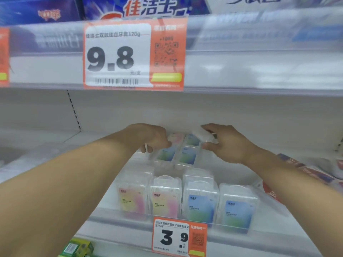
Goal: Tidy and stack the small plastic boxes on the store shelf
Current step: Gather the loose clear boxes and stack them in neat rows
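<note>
Head view, my left hand: my left hand (155, 139) reaches to the back of the shelf (104, 199), fingers curled down round the left side of the back boxes (178, 154); the blur hides exactly which one I grip.
Head view, my right hand: my right hand (220, 143) pinches a clear box (201, 135) between thumb and fingertips, tilted, just above the right end of the back boxes.
Front row: four boxes (185, 199) stand upright side by side behind the low clear rail, two with pink-yellow labels on the left, two with blue-green on the right, faces forward.
Back group: these lie flat, touching, blue-green labels up and one pinkish behind.
Price tag: the 3.9 tag (179, 237) hangs under the front row.
Done so far: I judge the front row tidy.
Left to do: the back group looks unfinished; the box in my right hand is not yet set down.
</note>
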Demonstrator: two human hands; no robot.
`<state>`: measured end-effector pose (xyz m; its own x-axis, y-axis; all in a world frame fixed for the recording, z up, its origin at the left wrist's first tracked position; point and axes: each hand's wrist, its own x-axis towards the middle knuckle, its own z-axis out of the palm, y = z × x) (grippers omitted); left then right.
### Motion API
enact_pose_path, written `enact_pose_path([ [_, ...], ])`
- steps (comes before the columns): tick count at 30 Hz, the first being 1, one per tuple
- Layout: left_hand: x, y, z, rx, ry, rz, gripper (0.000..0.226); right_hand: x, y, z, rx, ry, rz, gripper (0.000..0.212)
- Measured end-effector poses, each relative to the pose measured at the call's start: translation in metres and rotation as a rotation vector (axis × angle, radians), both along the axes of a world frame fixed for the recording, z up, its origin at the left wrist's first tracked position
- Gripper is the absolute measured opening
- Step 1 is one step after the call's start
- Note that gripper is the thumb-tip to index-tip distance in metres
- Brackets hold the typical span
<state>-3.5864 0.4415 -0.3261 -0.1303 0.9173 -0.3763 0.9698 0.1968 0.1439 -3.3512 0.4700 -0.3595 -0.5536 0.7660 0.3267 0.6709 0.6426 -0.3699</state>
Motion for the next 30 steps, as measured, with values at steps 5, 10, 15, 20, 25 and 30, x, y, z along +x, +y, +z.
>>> enact_pose_path([
  [5,0.011,0.015,-0.009,0.032,0.014,0.013,0.032,0.009,-0.026,-0.002,0.017,0.398,-0.023,0.048],
  [10,0.020,0.018,-0.015,-0.083,-0.009,0.030,0.086,0.022,-0.046,0.002,-0.467,0.955,-0.002,0.053],
  [15,0.024,0.021,-0.019,-0.048,-0.062,0.059,0.084,0.038,-0.053,0.000,-0.765,1.257,0.075,0.042],
  [20,0.019,0.017,-0.020,0.005,-0.070,0.057,0.066,0.044,-0.058,-0.008,-0.705,1.242,0.031,0.041],
  [25,0.019,0.005,-0.003,0.232,0.019,0.042,0.076,0.046,-0.062,-0.008,-0.642,1.180,0.041,0.049],
  [30,0.020,-0.014,0.032,0.646,-0.444,0.110,0.075,0.047,-0.064,-0.006,-0.660,1.273,-0.038,0.053],
])
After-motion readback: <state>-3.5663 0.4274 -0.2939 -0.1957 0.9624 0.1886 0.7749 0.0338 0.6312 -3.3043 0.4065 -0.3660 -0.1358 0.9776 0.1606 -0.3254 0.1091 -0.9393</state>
